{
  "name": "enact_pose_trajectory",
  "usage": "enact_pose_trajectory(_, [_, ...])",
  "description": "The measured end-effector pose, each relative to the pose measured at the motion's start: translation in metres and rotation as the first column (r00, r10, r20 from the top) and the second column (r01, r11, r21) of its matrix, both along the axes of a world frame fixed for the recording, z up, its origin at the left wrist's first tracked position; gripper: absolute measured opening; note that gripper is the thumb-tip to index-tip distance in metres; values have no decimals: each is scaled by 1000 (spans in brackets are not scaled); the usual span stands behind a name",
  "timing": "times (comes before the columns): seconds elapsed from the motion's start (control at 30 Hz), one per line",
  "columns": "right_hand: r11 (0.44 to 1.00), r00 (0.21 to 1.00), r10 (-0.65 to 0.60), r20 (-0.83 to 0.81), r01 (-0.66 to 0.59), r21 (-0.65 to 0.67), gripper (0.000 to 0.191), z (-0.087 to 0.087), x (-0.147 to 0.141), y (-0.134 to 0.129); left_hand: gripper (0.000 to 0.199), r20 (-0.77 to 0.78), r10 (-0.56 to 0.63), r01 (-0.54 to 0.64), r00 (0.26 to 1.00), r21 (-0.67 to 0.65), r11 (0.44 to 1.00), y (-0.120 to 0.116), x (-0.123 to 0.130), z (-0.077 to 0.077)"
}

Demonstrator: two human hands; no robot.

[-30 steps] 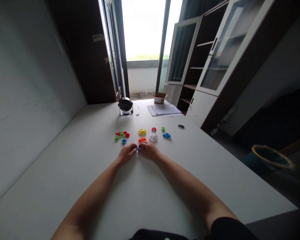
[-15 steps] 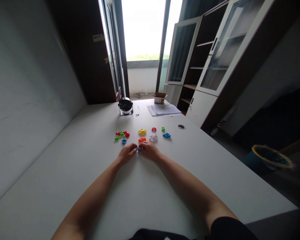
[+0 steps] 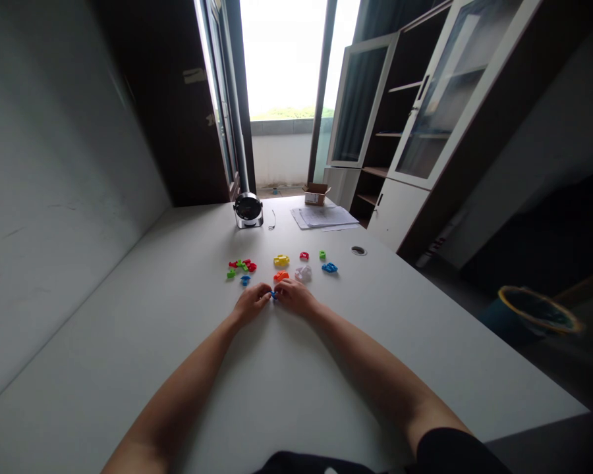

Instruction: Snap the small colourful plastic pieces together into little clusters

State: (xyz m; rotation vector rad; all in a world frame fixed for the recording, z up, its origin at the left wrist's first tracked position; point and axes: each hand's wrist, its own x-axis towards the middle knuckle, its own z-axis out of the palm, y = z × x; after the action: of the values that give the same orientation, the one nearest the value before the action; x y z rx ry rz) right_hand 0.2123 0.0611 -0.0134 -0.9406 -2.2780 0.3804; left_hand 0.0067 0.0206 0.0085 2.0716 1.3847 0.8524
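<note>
Between my fingertips is a small blue plastic piece [image 3: 273,295], mostly covered, so its shape is unclear. My left hand [image 3: 254,300] grips it from the left, fingers closed. From the right, my right hand [image 3: 295,295] pinches the same piece. Just beyond my right fingers lies an orange plastic piece [image 3: 281,276], with a whitish, clear-looking piece [image 3: 303,273] beside it. Past them sits a yellow piece [image 3: 281,261]. Another blue piece [image 3: 246,280] rests beyond my left hand, near a cluster of red and green pieces [image 3: 242,264].
Farther right lie a red piece [image 3: 304,255], a green piece [image 3: 322,254] and a blue piece [image 3: 329,267]. A round black device on a stand [image 3: 248,209], papers [image 3: 321,217] and an open cardboard box [image 3: 315,194] stand at the table's far end. A cable hole [image 3: 358,251] is at right.
</note>
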Motion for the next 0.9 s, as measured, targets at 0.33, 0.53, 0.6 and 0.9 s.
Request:
enact_pose_trajectory(0.33, [1000,1000,-6,-12,6,-9,7,0,0,0,19,24,5,-5,1000,4,1000,2,0,-7])
enact_pose_trajectory(0.53, [1000,1000,-11,-11,11,-16,7,0,0,0,17,27,1,-1,1000,20,1000,2,-1,-7])
enact_pose_trajectory(0.6, [1000,1000,-11,-11,11,-17,7,1,0,-1,17,27,4,-5,1000,29,1000,2,-2,-8])
enact_pose_trajectory(0.9, [1000,1000,1,-25,-1,-17,9,2,0,-1,20,31,14,-15,999,20,1000,1,-1,-6])
